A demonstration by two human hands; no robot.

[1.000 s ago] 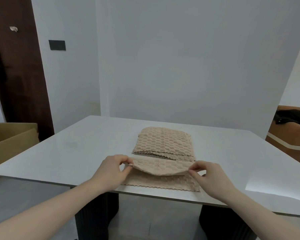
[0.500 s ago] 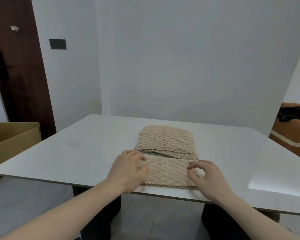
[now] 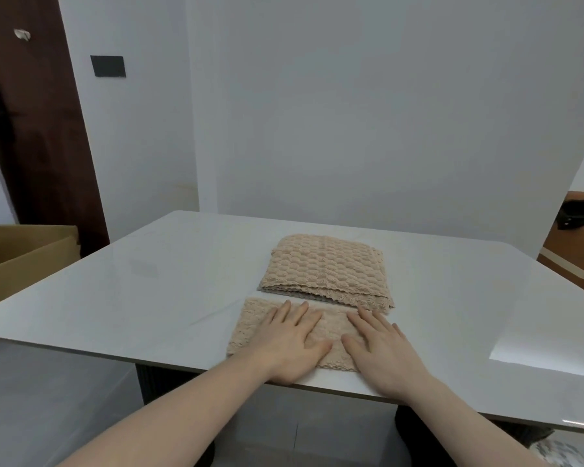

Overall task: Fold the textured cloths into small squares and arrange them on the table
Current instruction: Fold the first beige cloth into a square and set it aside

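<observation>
On the white table (image 3: 149,291), before a pale wall, both flat hands, left hand (image 3: 289,345) and right hand (image 3: 383,353), press the folded cloth (image 3: 250,323) near the front edge; the cloth stack (image 3: 327,267) lies just behind. A cardboard box (image 3: 21,254) stands left, contents unseen.

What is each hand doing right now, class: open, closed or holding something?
Left hand: open, fingers straight, pressing flat on the folded cloth.
Right hand: open, flat on the same cloth.
</observation>
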